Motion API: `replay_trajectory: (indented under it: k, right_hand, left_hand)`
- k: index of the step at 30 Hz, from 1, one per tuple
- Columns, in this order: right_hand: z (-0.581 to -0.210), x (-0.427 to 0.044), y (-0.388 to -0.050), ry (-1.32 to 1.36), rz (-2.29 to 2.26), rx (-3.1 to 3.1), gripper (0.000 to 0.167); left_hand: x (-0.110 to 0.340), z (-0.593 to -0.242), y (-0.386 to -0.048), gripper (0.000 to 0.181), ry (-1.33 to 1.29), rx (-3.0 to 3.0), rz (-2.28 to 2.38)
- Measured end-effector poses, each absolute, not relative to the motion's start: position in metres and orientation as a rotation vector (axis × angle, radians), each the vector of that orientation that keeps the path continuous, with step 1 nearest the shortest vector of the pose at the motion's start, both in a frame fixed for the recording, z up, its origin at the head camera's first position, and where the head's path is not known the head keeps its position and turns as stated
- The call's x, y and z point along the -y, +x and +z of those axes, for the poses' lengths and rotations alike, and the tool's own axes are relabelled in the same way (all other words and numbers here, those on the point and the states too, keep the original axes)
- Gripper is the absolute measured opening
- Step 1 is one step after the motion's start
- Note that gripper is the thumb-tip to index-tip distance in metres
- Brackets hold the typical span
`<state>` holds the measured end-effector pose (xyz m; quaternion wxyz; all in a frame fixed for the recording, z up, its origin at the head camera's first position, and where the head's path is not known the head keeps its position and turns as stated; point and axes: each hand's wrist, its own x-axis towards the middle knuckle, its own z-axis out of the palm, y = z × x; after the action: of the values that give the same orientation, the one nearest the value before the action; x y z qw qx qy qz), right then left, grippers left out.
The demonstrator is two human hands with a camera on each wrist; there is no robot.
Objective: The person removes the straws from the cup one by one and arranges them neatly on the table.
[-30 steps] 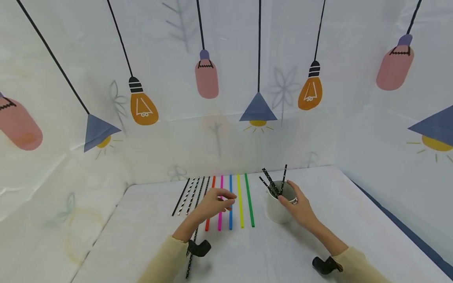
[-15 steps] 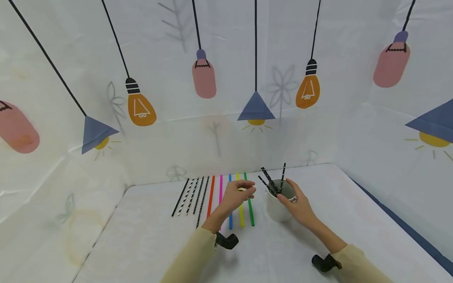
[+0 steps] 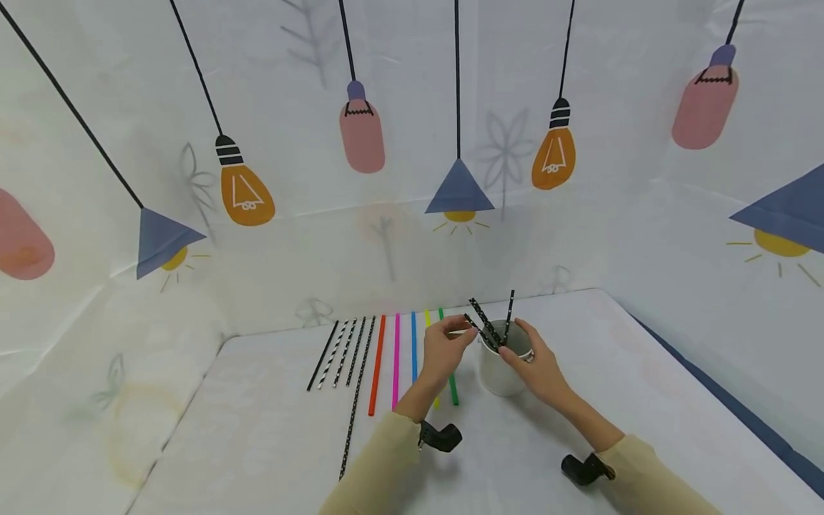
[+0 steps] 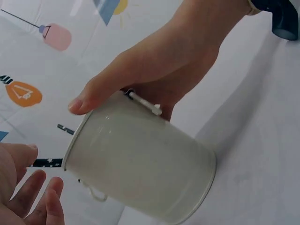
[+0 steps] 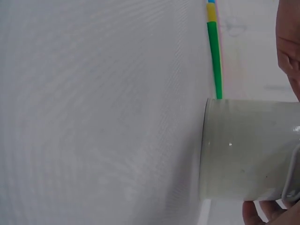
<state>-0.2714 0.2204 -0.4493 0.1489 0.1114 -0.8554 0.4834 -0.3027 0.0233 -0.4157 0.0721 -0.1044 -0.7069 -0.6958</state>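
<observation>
A whitish cup (image 3: 496,375) stands upright on the table with several black patterned straws (image 3: 486,322) leaning in it. My right hand (image 3: 543,372) grips its right side, thumb at the rim; the left wrist view shows this hand (image 4: 150,61) on the cup (image 4: 140,154) too. Fingers of my left hand (image 3: 443,357) are at the upper end of the leftmost straw. In the left wrist view, the left hand (image 4: 21,187) has its fingers spread beside a black straw (image 4: 47,162), with no clear pinch. The right wrist view shows the cup (image 5: 248,150) and part of the left hand (image 5: 288,42).
Left of the cup, several black or striped straws (image 3: 328,357) lie in a row, then red (image 3: 378,365), pink (image 3: 395,357), blue (image 3: 414,347), yellow and green (image 3: 454,390) ones. One black straw (image 3: 348,443) reaches nearer the front. Behind is a lamp-patterned cloth (image 3: 386,250).
My left hand has moved right, from above the coloured straws to the straws in the cup. My right hand stays on the cup. The view has shifted slightly.
</observation>
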Motion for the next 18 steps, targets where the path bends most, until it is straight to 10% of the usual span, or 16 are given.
replay_trajectory:
  k: [18]
  right_hand:
    - [-0.453,-0.222,-0.273,0.320,1.385,2.487,0.073]
  left_hand:
    - [-0.035,-0.412,-0.302,0.010,-0.291,1.780,-2.054]
